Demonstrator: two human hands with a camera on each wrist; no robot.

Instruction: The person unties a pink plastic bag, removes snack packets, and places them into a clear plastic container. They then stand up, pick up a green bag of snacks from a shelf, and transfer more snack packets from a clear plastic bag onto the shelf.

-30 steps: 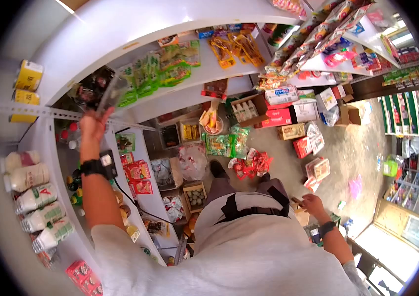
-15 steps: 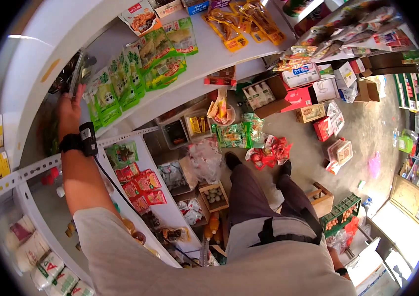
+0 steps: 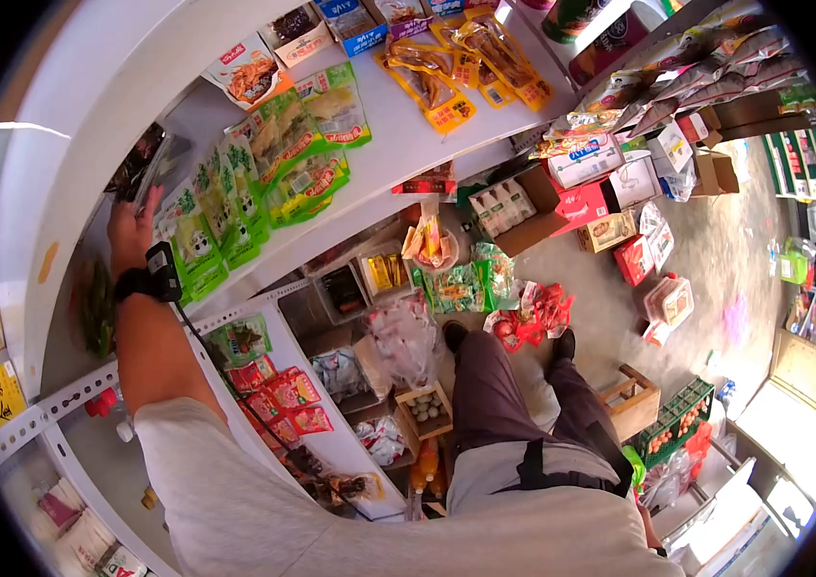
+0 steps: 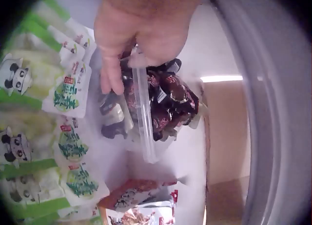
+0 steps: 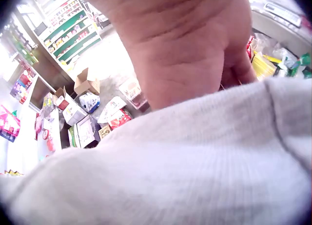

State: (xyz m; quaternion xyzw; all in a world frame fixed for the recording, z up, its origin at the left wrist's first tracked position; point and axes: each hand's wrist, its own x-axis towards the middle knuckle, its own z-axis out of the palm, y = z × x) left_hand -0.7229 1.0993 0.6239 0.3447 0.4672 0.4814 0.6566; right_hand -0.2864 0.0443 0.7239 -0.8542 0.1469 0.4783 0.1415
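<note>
My left hand (image 3: 129, 231) reaches deep onto the shelf at the left and grips a clear plastic box (image 4: 142, 110) by its rim. Two fingers lie outside the wall in the left wrist view; the thumb is hidden. Dark shiny wrapped snacks (image 4: 170, 101) fill the box. Green and white snack pouches (image 4: 29, 88) with panda pictures lie beside that hand. My right hand (image 5: 190, 54) hangs low behind the body. Its palm shows close up in the right wrist view, while a grey shirt (image 5: 161, 161) covers the fingers, so I cannot tell what they do.
Yellow-orange snack packs (image 3: 470, 67) and small boxes (image 3: 350, 24) line the same shelf (image 3: 418, 144). A perforated metal upright (image 3: 52, 404) stands below the left arm. Cartons (image 3: 610, 183), red bags (image 3: 530, 315) and a green egg crate (image 3: 674, 423) occupy the floor.
My view has swung toward the shelf. The left hand stays at the clear box, which now sits farther back. My right hand, earlier out front with a small brown item, has dropped behind the body.
</note>
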